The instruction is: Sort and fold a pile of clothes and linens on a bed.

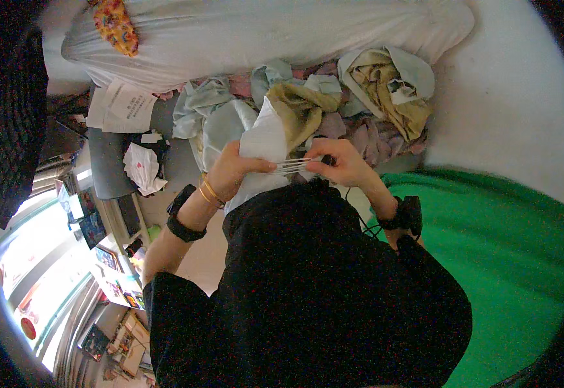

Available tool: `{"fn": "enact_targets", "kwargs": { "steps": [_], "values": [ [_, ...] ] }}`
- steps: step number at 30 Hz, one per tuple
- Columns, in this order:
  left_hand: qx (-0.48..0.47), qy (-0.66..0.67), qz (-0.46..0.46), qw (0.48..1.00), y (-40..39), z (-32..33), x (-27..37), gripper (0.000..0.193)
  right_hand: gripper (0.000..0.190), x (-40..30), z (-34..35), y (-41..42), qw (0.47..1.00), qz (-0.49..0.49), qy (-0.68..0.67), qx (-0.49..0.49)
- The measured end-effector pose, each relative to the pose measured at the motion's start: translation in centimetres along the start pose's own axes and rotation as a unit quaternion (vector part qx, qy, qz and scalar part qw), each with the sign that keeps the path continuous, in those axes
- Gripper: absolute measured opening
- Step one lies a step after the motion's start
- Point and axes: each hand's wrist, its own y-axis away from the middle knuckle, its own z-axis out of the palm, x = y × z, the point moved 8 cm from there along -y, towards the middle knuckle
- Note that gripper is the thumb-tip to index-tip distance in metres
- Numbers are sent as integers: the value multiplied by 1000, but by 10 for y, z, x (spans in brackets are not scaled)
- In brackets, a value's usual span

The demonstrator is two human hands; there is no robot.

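My left hand [233, 167] grips a piece of white fabric [264, 133], with the thumb laid across it. Several thin white strands [291, 166] stretch side by side from under that thumb to my right hand [338, 162]. The fingertips of my right hand pinch their other end. Whether the strands are cord or part of the fabric, I cannot tell. Just beyond my hands lies rumpled olive cloth [301, 109], with pale grey-green cloth [228, 121] to its left. Some of the white fabric hangs below my left hand, in front of my black clothing [311, 281].
Another olive and pale bundle [393, 92] lies at the right of the grey seat [105, 165]. Printed papers [127, 106] and a white crumpled packet [143, 167] are at its left. A white-covered backrest [272, 34] stands behind. Green fabric [495, 262] spreads on my right.
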Motion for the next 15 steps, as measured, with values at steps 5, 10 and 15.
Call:
{"fn": "enact_targets", "kwargs": {
  "steps": [5,10,15],
  "values": [
    [-19,-26,27,999,-15,-12,-19,38,10,-7,13,-5,998,61,22,-18],
    [-17,-28,47,998,-11,-6,-10,35,12,13,21,-1,992,117,-49,-12],
    [8,10,65,998,-13,-5,-14,36,10,17,27,1,989,138,-55,-13]
  ]
}}
